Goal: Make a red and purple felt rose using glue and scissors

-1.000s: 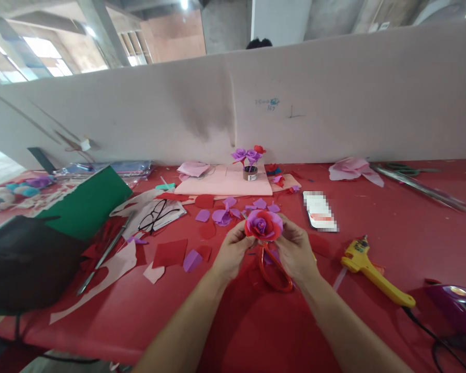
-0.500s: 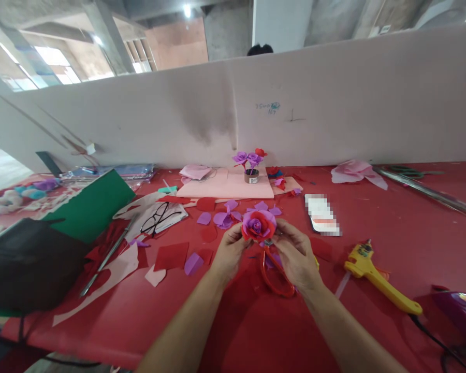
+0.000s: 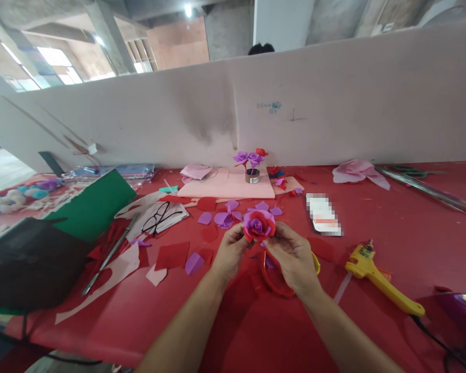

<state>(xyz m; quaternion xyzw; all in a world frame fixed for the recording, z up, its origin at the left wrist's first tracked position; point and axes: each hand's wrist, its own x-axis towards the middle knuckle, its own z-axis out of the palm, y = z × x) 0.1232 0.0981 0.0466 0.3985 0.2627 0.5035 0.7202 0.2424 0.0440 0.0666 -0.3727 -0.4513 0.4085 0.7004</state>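
A red and purple paper rose (image 3: 258,226) is held up between both hands, its bloom facing me. My left hand (image 3: 232,250) pinches its left side at the outer petals. On the other side, the fingers of my right hand (image 3: 294,254) are closed on the lower right petals. Beneath my right hand lie scissors with red handles (image 3: 274,280), partly hidden. Loose purple petals (image 3: 226,218) are scattered behind the left hand. A red felt-like square (image 3: 172,256) and a single purple petal (image 3: 194,263) lie to its left.
A yellow glue gun (image 3: 380,280) and a phone (image 3: 323,214) lie to the right. At the back stands a small pot of paper flowers (image 3: 252,176) on a pink sheet. Eyeglasses (image 3: 159,218), a metal rod (image 3: 111,254) and a dark bag (image 3: 31,264) are on the left.
Both hands still grip the rose at nearly the same spot. My right hand's fingers have shifted slightly along its lower edge.
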